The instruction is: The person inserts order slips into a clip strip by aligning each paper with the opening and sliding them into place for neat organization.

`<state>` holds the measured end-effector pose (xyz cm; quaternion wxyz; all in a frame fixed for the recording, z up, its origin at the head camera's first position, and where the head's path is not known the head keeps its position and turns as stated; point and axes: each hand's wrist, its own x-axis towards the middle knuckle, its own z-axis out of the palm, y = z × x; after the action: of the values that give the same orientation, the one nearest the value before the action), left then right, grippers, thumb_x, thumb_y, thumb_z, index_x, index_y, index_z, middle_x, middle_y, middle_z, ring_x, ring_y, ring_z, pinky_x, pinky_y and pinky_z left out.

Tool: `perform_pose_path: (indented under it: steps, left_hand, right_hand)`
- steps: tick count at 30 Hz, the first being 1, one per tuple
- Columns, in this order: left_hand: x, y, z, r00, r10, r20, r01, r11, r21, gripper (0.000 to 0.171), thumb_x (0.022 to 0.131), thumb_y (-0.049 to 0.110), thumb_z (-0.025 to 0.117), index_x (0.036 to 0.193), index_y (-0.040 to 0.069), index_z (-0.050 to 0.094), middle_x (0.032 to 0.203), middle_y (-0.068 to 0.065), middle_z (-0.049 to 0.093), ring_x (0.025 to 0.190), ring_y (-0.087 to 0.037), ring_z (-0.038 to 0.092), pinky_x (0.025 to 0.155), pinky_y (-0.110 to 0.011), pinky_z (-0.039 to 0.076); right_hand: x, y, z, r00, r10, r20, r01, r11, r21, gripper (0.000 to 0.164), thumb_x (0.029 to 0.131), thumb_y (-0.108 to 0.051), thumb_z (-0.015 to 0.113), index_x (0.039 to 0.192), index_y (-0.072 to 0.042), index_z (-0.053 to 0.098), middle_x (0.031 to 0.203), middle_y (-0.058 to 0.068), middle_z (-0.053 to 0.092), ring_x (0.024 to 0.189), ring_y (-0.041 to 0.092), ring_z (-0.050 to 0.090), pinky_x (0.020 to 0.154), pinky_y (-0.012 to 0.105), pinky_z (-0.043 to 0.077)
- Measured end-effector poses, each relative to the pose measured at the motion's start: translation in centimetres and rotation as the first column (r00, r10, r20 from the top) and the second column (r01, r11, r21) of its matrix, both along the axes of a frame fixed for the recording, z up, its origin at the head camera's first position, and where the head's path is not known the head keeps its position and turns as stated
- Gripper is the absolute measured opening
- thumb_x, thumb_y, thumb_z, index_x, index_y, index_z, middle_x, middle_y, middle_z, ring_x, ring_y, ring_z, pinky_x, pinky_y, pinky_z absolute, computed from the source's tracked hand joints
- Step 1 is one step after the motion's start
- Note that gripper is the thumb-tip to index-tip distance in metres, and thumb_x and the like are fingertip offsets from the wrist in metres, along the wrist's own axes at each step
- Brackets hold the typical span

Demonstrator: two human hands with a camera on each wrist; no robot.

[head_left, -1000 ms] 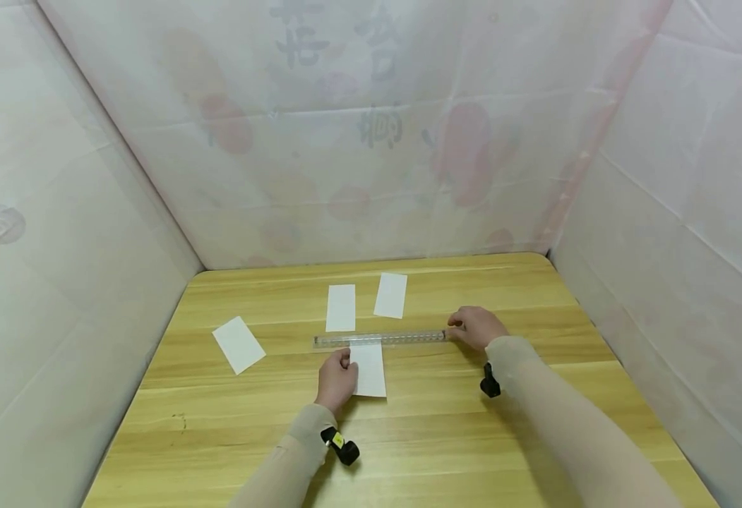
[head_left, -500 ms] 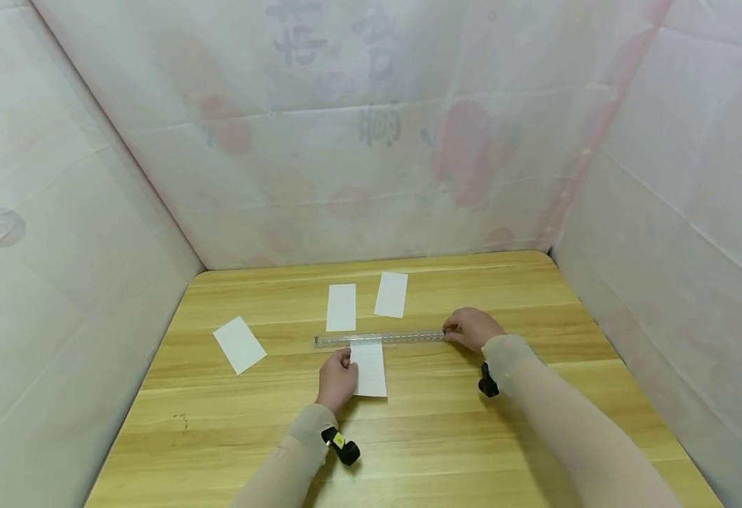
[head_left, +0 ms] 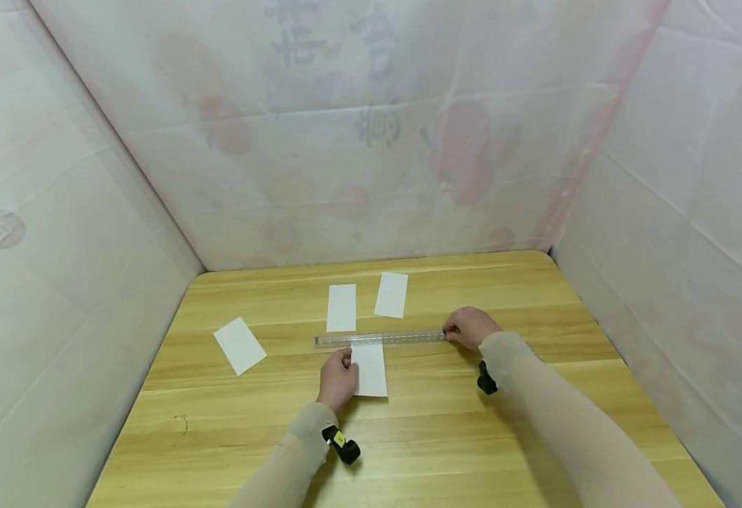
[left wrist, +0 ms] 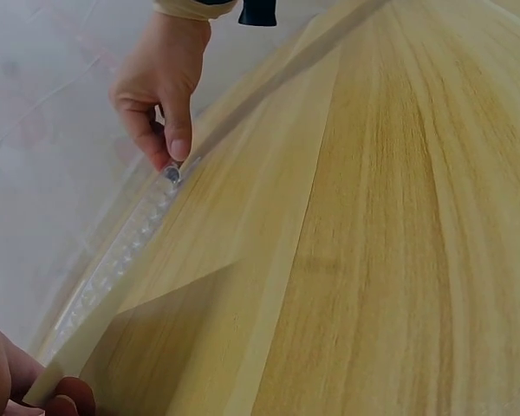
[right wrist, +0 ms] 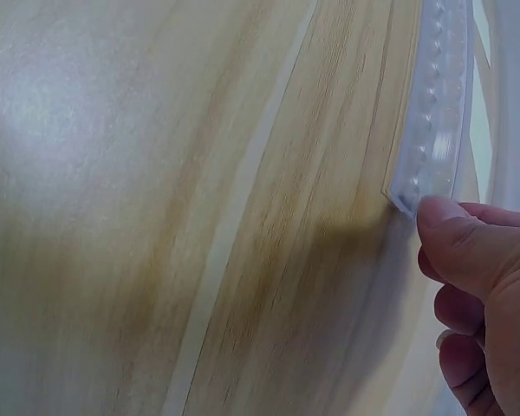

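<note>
A long clear plastic strip [head_left: 409, 338] with a row of bumps along it lies across the middle of the table. My left hand [head_left: 337, 381] pinches the left edge of a white card [head_left: 371, 370], whose far end meets the strip; whether it is slotted in or just under it, I cannot tell. At the strip's right end, my right hand [head_left: 474, 328] pinches the tip between thumb and fingers. The right wrist view shows this thumb [right wrist: 446, 212] on the end of the strip [right wrist: 433, 104]. In the left wrist view the card is tilted up off the wood.
Two white cards lie behind the strip, a straight one [head_left: 342, 308] and a slightly turned one [head_left: 391, 295]. Another card [head_left: 240, 346] lies askew at the left. Pale fabric walls [head_left: 358, 176] close in the wooden table [head_left: 434, 451] at the back and sides.
My right hand has shifted slightly left and its fingers have closed on the strip's right end. The left hand, card and strip are almost unmoved.
</note>
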<state>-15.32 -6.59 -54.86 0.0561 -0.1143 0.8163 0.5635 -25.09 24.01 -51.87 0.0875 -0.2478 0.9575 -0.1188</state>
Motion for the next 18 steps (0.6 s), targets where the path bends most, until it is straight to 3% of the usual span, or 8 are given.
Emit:
perform_pose_path:
  steps: [18]
  left_hand:
    - [-0.45,-0.15,0.01,0.999,-0.036,-0.024,0.035,0.999,-0.024,0.039,0.093,0.003,0.053,0.131,-0.005,0.053,0.087,-0.006,0.052,0.078,-0.019,0.046,0.071,-0.034,0.040]
  right_hand:
    - [-0.33,-0.43,0.11,1.000,0.016,0.003,-0.017,0.999,0.040,0.014,0.084,-0.015,0.074,0.097,-0.015,0.077,0.090,-0.003,0.071,0.081,0.015,0.065,0.075,0.037,0.053]
